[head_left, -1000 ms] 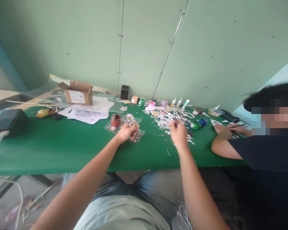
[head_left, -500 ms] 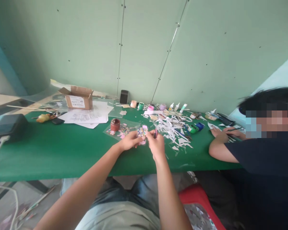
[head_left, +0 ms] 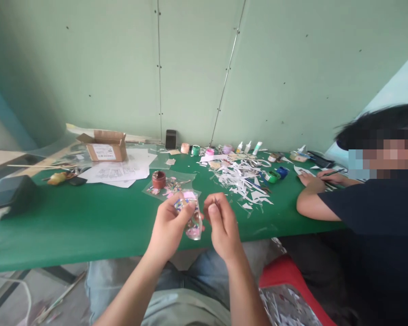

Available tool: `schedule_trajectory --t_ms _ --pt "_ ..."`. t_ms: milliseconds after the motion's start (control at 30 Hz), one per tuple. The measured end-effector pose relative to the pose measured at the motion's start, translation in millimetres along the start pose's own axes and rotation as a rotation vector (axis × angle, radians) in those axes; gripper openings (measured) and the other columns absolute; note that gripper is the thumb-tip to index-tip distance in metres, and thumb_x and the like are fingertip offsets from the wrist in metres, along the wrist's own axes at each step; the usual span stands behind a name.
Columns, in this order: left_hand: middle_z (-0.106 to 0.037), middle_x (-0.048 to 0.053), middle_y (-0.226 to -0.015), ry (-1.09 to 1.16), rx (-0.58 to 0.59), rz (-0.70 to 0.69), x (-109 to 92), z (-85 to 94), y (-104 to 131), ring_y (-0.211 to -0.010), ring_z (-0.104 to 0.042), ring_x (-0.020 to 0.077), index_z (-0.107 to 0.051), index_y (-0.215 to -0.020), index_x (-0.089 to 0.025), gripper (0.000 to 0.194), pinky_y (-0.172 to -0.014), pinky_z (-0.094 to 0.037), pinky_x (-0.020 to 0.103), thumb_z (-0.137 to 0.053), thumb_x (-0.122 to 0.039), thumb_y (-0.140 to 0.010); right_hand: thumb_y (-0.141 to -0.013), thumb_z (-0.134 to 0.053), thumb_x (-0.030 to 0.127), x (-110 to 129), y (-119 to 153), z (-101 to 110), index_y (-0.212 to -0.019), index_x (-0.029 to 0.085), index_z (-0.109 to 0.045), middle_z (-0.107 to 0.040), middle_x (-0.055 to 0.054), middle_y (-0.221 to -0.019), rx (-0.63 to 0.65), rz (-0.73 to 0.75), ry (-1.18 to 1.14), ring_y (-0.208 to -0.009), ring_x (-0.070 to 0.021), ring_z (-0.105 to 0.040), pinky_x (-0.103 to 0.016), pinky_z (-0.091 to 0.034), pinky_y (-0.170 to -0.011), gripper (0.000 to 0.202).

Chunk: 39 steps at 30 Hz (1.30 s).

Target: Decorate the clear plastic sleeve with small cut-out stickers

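My left hand (head_left: pixel 170 224) grips a small clear plastic bag (head_left: pixel 194 226) with pink and multicoloured bits, held upright over the table's front edge. Just right of the bag, my right hand (head_left: pixel 222 224) is closed, its fingers curled and thumb pressed in; what it holds, if anything, is hidden. Beyond my left hand, a red-brown jar (head_left: pixel 158 179) stands on a clear sheet scattered with pink and coloured pieces. White paper scraps (head_left: pixel 240 179) lie in a heap beyond my right hand.
A cardboard box (head_left: pixel 107 151) stands on printed sheets (head_left: pixel 119 174) at the back left. Paint jars, small bottles and a phone (head_left: pixel 171 139) line the back. A dark adapter (head_left: pixel 12 194) is at far left. At right, a person (head_left: pixel 377 208) handles paper on the green table (head_left: pixel 98 226).
Both hands have come nearer to me and moved slightly apart. The bag came with my left hand and shows more fully. The dark pen-like thing seen at my right hand before no longer shows.
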<state>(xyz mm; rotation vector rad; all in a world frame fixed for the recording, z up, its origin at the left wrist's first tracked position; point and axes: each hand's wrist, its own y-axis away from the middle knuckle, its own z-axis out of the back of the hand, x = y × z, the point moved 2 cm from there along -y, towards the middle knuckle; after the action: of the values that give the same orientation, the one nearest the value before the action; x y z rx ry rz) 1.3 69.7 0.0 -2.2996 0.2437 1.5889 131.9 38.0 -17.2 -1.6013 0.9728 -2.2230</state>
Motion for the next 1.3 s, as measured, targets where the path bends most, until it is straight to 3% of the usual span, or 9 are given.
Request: schedule_trajectory --t_ms 100,233,367,500,767,933,1133,1300 --pt "-0.067 -0.003 -0.062 -0.029 0.013 -0.005 -18 -2.9 15 -0.042 -0.056 0.0095 -0.059 -0.079 -0.018 0.033 -0.044 -0.051 0.021 -0.077 -0.047 -0.078 -0.104 -0.039 0.031 17 6 1 -0.084 0.023 -0.051 -0.056 0.002 -0.071 0.059 0.110 0.103 -0.064 -0.0133 -0.056 -0.023 -0.041 -0.060 0.024" --pt "-0.065 -0.004 -0.058 -0.093 0.010 -0.027 -32 -5.9 27 -0.043 -0.052 0.0073 -0.062 -0.079 -0.017 0.028 -0.042 -0.045 0.017 -0.074 -0.042 -0.082 -0.103 -0.039 0.027 33 7 4 -0.094 0.023 -0.050 -0.056 0.004 -0.068 0.109 0.183 0.129 -0.058 -0.0131 -0.057 -0.023 -0.042 -0.056 0.015" --pt "-0.064 -0.004 -0.056 -0.078 0.054 0.004 -35 -10.2 33 -0.042 -0.050 0.0069 -0.060 -0.078 -0.018 0.028 -0.041 -0.042 0.016 -0.071 -0.043 -0.086 -0.102 -0.037 0.017 44 9 4 -0.094 0.022 -0.050 -0.061 0.002 -0.069 0.026 0.354 0.265 -0.056 -0.0129 -0.060 -0.022 -0.043 -0.054 0.016" --pt "-0.060 -0.005 -0.054 -0.078 0.032 -0.054 -34 -11.5 36 -0.043 -0.046 0.0051 -0.060 -0.077 -0.017 0.031 -0.041 -0.038 0.014 -0.070 -0.044 -0.088 -0.103 -0.037 0.015 50 11 -3 -0.110 0.020 -0.054 -0.070 -0.002 -0.076 -0.057 0.466 0.373 -0.063 -0.0146 -0.068 -0.023 -0.049 -0.058 0.019" --pt "-0.059 -0.006 -0.050 -0.042 0.030 -0.045 -35 -12.0 35 -0.040 -0.043 0.0050 -0.059 -0.074 -0.019 0.030 -0.039 -0.035 0.014 -0.070 -0.043 -0.088 -0.106 -0.033 0.020 52 12 -14 -0.116 0.018 -0.054 -0.076 -0.007 -0.085 -0.143 0.439 0.390 -0.069 -0.0166 -0.074 -0.023 -0.054 -0.059 0.023" --pt "-0.060 -0.005 -0.049 0.004 0.026 -0.033 -35 -10.9 36 -0.040 -0.045 0.0046 -0.059 -0.072 -0.018 0.029 -0.039 -0.034 0.012 -0.074 -0.039 -0.086 -0.104 -0.036 0.016 55 14 -11 -0.116 0.017 -0.055 -0.077 -0.007 -0.087 -0.092 0.407 0.405 -0.072 -0.0168 -0.075 -0.022 -0.056 -0.062 0.022" --pt "-0.060 -0.004 -0.048 0.099 0.088 0.074 -34 -8.4 34 -0.037 -0.044 0.0058 -0.059 -0.070 -0.019 0.031 -0.037 -0.036 0.015 -0.074 -0.042 -0.085 -0.102 -0.038 0.013 55 15 -10 -0.117 0.015 -0.055 -0.076 -0.008 -0.086 -0.027 0.397 0.417 -0.071 -0.0174 -0.075 -0.023 -0.056 -0.061 0.024" --pt "-0.055 -0.005 -0.050 0.122 0.089 0.080 -33 -10.0 34 -0.040 -0.042 0.0056 -0.057 -0.070 -0.018 0.036 -0.039 -0.036 0.015 -0.077 -0.045 -0.082 -0.101 -0.039 0.013 49 18 -14 -0.118 0.018 -0.056 -0.077 -0.008 -0.089 -0.108 0.432 0.418 -0.072 -0.0177 -0.075 -0.024 -0.057 -0.065 0.024"
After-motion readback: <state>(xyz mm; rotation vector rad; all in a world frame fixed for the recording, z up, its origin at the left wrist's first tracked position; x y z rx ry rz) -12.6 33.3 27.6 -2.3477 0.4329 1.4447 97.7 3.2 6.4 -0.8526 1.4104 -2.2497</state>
